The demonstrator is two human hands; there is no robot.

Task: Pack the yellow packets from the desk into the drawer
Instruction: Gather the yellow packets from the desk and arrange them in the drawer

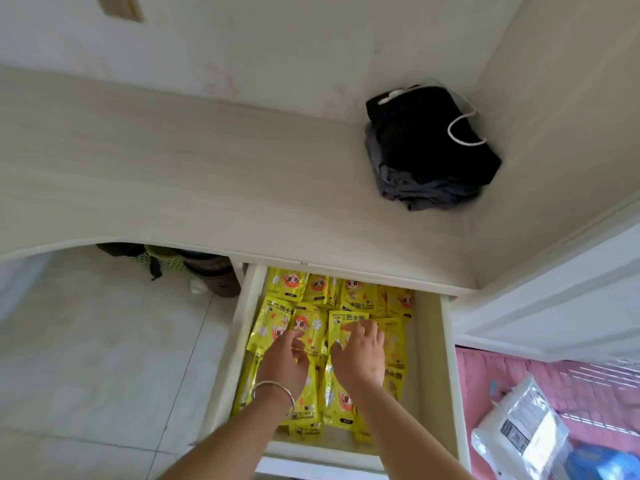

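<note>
The left hand (284,358) rests loose-fingered on the packets (313,327) in the drawer (429,358); just right of it the right hand (360,355) lies flat, fingers spread — gripping nothing. Best to press evenly, flattening overlaps — the desk (207,174) beyond shows no packets.

Single head-worn wide-angle view, looking steeply down, close over open drawer (429,341), desk (173,168) beyond
</note>
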